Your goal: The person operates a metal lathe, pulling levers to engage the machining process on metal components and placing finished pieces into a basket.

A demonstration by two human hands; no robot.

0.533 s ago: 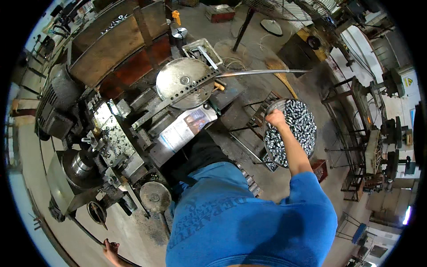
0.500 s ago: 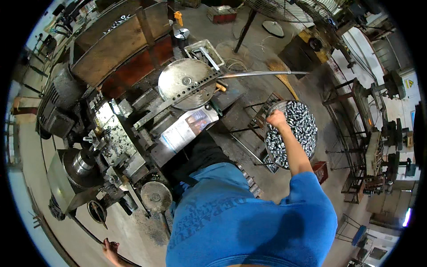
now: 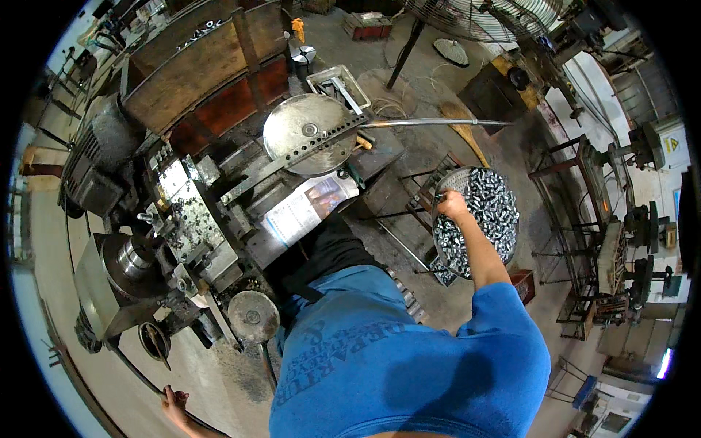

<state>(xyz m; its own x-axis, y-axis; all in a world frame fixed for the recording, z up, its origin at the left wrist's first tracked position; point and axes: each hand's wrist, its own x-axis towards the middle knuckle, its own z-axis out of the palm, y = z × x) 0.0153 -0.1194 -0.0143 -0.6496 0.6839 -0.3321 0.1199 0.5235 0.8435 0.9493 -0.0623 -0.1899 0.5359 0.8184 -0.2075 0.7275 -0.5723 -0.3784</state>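
My right hand (image 3: 454, 206) is over the left side of a round metal basin (image 3: 442, 252) heaped with small shiny cylindrical metal parts (image 3: 485, 219). Its fingers are curled together, and whatever they may hold is hidden. At the lower left, my left hand (image 3: 175, 409) is closed around a long dark rod (image 3: 139, 374) that runs up to the machine. Left of my body, the machine has a bright metal spindle (image 3: 136, 257) and a bed (image 3: 191, 219) strewn with dark chips. A round metal disc (image 3: 253, 316) on a stem stands beside the bed.
A large steel disc (image 3: 303, 128) with a perforated bar (image 3: 321, 142) across it lies ahead. Below it rests a printed paper sheet (image 3: 303, 212). A long metal bar (image 3: 431, 122) juts right above the basin. A fan (image 3: 482, 14) stands at the back, and a red bin (image 3: 521, 285) is near the basin.
The view has shifted slightly. My right hand stays over the basin's left side, fingers still curled. My left hand remains on the rod, with little visible movement.
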